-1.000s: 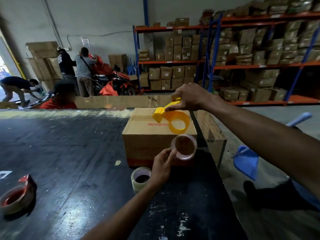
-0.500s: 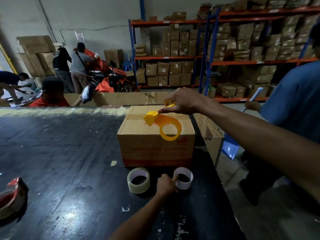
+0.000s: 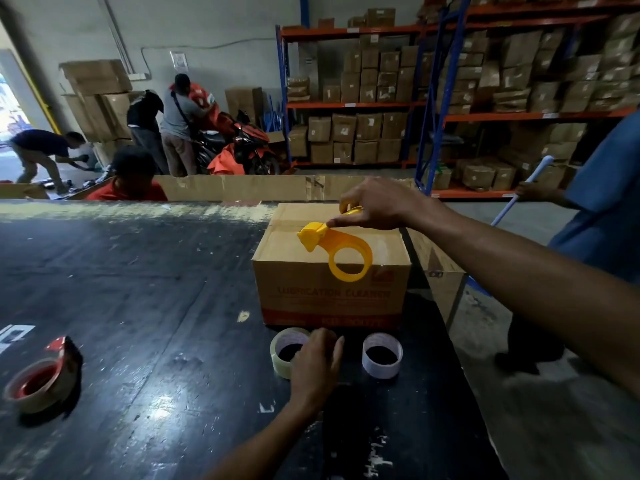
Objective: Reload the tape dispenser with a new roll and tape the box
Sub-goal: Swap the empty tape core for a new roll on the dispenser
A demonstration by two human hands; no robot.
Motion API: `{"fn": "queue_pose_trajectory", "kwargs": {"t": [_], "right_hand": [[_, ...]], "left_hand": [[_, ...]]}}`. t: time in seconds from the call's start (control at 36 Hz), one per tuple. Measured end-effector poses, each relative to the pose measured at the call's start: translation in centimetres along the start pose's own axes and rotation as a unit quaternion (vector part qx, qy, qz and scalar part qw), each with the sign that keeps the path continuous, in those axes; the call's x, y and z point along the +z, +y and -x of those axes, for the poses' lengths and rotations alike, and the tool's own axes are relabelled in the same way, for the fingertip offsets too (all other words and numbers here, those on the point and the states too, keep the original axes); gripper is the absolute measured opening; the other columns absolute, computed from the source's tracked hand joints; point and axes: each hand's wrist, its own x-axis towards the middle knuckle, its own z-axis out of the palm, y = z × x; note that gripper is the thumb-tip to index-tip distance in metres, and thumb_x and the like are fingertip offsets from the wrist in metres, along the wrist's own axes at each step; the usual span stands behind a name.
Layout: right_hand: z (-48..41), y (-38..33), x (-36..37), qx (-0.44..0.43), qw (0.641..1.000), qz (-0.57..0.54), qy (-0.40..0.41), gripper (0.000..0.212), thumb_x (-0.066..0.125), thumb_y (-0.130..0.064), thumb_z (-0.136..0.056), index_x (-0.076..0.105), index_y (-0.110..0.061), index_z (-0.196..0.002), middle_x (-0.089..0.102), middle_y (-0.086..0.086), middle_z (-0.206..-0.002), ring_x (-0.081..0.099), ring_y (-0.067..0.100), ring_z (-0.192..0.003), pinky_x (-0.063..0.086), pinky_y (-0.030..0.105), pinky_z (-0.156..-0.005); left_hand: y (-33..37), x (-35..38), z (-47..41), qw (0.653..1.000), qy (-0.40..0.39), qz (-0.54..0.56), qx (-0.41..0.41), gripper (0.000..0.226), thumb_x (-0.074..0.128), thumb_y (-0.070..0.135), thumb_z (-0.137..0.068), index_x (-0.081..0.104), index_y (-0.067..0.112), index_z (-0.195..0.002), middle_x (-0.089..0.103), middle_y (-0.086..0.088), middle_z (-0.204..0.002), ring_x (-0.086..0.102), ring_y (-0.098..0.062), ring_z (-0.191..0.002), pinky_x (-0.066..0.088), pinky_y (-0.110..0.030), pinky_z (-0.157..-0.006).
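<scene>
A brown cardboard box [image 3: 329, 292] stands on the black table [image 3: 145, 306]. Above the box's top, my right hand [image 3: 374, 204] grips the handle of a yellow tape dispenser [image 3: 341, 252] whose ring holds no roll. In front of the box, a clear tape roll [image 3: 285, 349] lies flat on the table. My left hand [image 3: 317, 363] rests over its right side, fingers spread, covering part of it. An empty white core [image 3: 382, 355] stands to the right, apart from my left hand.
A red dispenser with a brown tape roll [image 3: 41, 379] lies at the table's left. A person in blue [image 3: 602, 202] holding a pole stands to the right of the table. A low cardboard wall [image 3: 235, 187] and a person in red [image 3: 130, 183] are behind the table; shelves of boxes fill the back.
My left hand lowered the empty white core to the table, let go of it, then moved left onto the clear roll. My right hand keeps the yellow dispenser over the box.
</scene>
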Motion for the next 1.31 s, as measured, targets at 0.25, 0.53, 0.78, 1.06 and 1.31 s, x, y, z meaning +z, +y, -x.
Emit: {"fn": "queue_pose_trajectory", "kwargs": {"t": [0.25,0.53,0.78,1.06,1.31], "right_hand": [[-1.1,-2.1,0.2,0.023,0.999,0.002,-0.026,0.090,0.032,-0.096,-0.069,0.072,-0.023,-0.104,0.071,-0.002,-0.090,0.064,0.015,-0.079,0.059,0.042,-0.075],[-1.4,-2.7,1.1,0.037,0.999,0.008,-0.039,0.086,0.031,-0.095,-0.070,0.071,-0.026,-0.099,0.073,-0.001,-0.086,0.066,0.015,-0.076,0.059,0.040,-0.070],[-1.3,-2.3,1.4,0.062,0.996,0.005,-0.061,0.060,0.051,-0.077,-0.088,0.070,-0.023,-0.104,0.072,0.002,-0.091,0.066,0.017,-0.081,0.053,0.032,-0.068],[-1.3,-3.7,0.6,0.056,0.997,-0.022,-0.055,0.063,0.049,-0.079,-0.088,0.072,-0.023,-0.107,0.073,0.002,-0.097,0.066,0.019,-0.086,0.051,0.032,-0.066],[0.0,-3.5,-1.1,0.096,0.991,-0.077,-0.043,0.062,0.053,-0.078,-0.087,0.075,-0.022,-0.102,0.073,0.002,-0.097,0.067,0.019,-0.087,0.056,0.038,-0.073]], "left_hand": [[-7.1,-2.8,0.0,0.989,-0.049,-0.054,-0.126,0.130,0.066,0.085,-0.063,0.012,0.018,-0.161,0.018,-0.003,-0.169,0.027,-0.024,-0.153,0.032,-0.052,-0.121],[-7.8,-4.0,-0.2,0.994,-0.069,0.072,-0.048,0.083,0.083,0.062,-0.066,0.045,0.030,-0.133,0.049,0.012,-0.132,0.059,-0.007,-0.115,0.056,-0.029,-0.092],[-2.5,-7.7,-1.5,0.961,0.078,0.061,0.258,0.098,0.084,0.049,-0.077,0.034,0.016,-0.155,0.041,-0.001,-0.161,0.039,-0.012,-0.150,0.038,-0.030,-0.119],[2.9,-10.2,-5.6,0.945,0.115,0.082,0.294,0.100,0.086,0.033,-0.075,0.029,0.012,-0.155,0.037,-0.002,-0.163,0.030,-0.010,-0.154,0.029,-0.030,-0.124],[3.3,-10.1,-7.4,0.950,0.087,0.065,0.292,0.109,0.089,0.038,-0.074,0.025,0.011,-0.158,0.033,-0.004,-0.166,0.032,-0.017,-0.154,0.033,-0.040,-0.123]]}}
